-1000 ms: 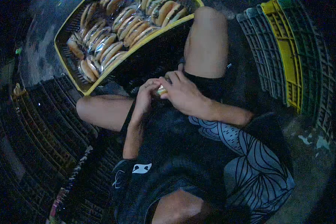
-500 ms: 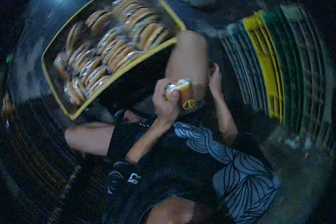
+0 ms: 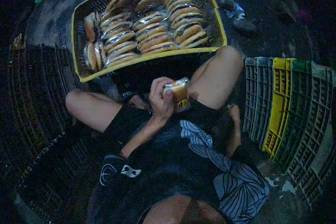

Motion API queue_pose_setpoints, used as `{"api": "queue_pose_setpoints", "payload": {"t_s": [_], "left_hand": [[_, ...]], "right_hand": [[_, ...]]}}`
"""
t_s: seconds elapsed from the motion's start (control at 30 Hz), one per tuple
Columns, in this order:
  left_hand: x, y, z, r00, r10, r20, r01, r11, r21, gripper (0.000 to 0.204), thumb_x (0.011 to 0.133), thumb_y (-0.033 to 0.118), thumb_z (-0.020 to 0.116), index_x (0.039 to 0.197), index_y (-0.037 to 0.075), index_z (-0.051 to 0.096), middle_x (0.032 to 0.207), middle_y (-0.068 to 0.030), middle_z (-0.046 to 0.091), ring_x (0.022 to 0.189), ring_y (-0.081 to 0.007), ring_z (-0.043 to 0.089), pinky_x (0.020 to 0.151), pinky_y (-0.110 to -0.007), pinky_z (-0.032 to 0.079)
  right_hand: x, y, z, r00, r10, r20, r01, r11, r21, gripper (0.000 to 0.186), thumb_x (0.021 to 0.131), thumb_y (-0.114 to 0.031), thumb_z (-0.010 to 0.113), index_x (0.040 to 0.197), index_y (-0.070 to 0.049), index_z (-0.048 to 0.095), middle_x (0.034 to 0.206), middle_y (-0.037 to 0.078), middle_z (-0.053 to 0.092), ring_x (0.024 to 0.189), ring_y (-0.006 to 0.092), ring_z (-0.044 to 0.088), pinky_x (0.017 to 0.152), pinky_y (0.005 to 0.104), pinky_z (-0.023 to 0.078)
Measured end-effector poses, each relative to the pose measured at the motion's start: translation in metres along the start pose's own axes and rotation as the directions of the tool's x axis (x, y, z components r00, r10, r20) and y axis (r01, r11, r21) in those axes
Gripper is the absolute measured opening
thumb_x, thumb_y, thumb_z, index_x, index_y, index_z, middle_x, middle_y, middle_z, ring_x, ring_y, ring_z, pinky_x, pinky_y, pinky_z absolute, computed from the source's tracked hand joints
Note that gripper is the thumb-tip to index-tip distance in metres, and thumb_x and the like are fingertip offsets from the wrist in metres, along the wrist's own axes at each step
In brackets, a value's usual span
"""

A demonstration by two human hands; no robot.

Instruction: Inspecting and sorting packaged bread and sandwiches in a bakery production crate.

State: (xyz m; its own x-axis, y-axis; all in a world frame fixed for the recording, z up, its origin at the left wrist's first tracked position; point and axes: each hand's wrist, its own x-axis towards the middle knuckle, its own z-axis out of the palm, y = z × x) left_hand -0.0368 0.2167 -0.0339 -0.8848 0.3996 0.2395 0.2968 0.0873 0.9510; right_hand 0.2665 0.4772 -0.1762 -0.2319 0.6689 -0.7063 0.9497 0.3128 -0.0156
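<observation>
My left hand (image 3: pixel 161 98) is wrapped around a plastic-wrapped bun (image 3: pixel 178 90) with a round yellow-and-dark sticker, held up over my lap. Ahead of my knees, a yellow-rimmed crate (image 3: pixel 75 61) carries rows of wrapped filled buns (image 3: pixel 153 33) stood on edge. Low beside my right thigh is my right hand (image 3: pixel 233 111); it lies in shadow, and its fingers are too dim and hidden to make out.
Stacked crates (image 3: pixel 280 108) in grey, yellow and green rise close on my right. Dark crates (image 3: pixel 44 86) stand to my left. Pale scraps (image 3: pixel 287 186) lie on the floor at lower right. The light is dim.
The view has swung, so the bun crate sits further right and higher in it. My right hand has gone lower beside the thigh. The bun stays in my left hand.
</observation>
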Motion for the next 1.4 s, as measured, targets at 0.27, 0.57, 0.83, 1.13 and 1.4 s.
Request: {"api": "queue_pose_setpoints", "payload": {"t_s": [0.27, 0.57, 0.83, 1.13, 1.4], "left_hand": [[0.031, 0.010, 0.003, 0.889, 0.456, 0.025, -0.456, 0.883, 0.113, 0.041, 0.077, 0.041, 0.051, 0.083, 0.001, 0.052, 0.080, -0.0129, 0.051, 0.071, -0.0258, 0.051, 0.062, -0.034, 0.043], [0.060, 0.009, -0.005, 0.942, 0.325, -0.083, -0.334, 0.935, -0.122, 0.043, 0.081, 0.044, 0.044, 0.083, 0.001, 0.051, 0.081, -0.0144, 0.052, 0.072, -0.0250, 0.052, 0.062, -0.032, 0.043], [0.177, -0.047, 0.009, 0.979, -0.065, -0.196, 0.063, 0.998, -0.014, 0.048, 0.087, 0.040, 0.030, 0.088, -0.003, 0.049, 0.075, -0.0095, 0.050, 0.072, -0.0158, 0.045, 0.066, -0.029, 0.038], [0.322, -0.105, 0.031, 0.678, 0.706, 0.205, -0.682, 0.501, 0.533, 0.031, 0.068, 0.024, 0.061, 0.090, 0.005, 0.050, 0.088, -0.0140, 0.051, 0.080, -0.0312, 0.050, 0.070, -0.038, 0.041], [0.338, -0.130, 0.023, 0.858, 0.440, 0.265, -0.447, 0.386, 0.807, 0.034, 0.071, 0.022, 0.057, 0.100, 0.007, 0.051, 0.102, -0.0147, 0.049, 0.096, -0.0344, 0.046, 0.075, -0.042, 0.041]], "right_hand": [[-0.174, -0.275, -0.162, 0.042, -0.950, -0.309, 0.807, -0.150, 0.571, 0.017, 0.076, -0.017, 0.053, 0.087, -0.004, 0.056, 0.113, 0.016, 0.045, 0.106, 0.0241, 0.041, 0.090, 0.0363, 0.030], [-0.072, -0.361, -0.115, 0.297, -0.866, 0.403, 0.786, 0.461, 0.411, 0.032, 0.069, -0.023, 0.060, 0.091, -0.001, 0.053, 0.083, 0.007, 0.057, 0.076, 0.0138, 0.052, 0.066, 0.0258, 0.041], [-0.040, -0.396, -0.111, 0.548, -0.804, -0.229, 0.694, 0.285, 0.661, 0.053, 0.068, -0.025, 0.067, 0.107, 0.003, 0.044, 0.096, 0.012, 0.054, 0.086, 0.0143, 0.052, 0.074, 0.0260, 0.042], [-0.051, -0.382, -0.155, 0.710, -0.621, -0.332, 0.476, 0.077, 0.876, 0.054, 0.076, -0.019, 0.059, 0.116, 0.001, 0.030, 0.098, 0.013, 0.051, 0.090, 0.0159, 0.048, 0.075, 0.0283, 0.041], [-0.056, -0.373, -0.160, 0.650, -0.695, -0.307, 0.567, 0.175, 0.805, 0.048, 0.077, -0.021, 0.058, 0.114, 0.002, 0.036, 0.101, 0.014, 0.051, 0.093, 0.0202, 0.050, 0.079, 0.0305, 0.041]]}}
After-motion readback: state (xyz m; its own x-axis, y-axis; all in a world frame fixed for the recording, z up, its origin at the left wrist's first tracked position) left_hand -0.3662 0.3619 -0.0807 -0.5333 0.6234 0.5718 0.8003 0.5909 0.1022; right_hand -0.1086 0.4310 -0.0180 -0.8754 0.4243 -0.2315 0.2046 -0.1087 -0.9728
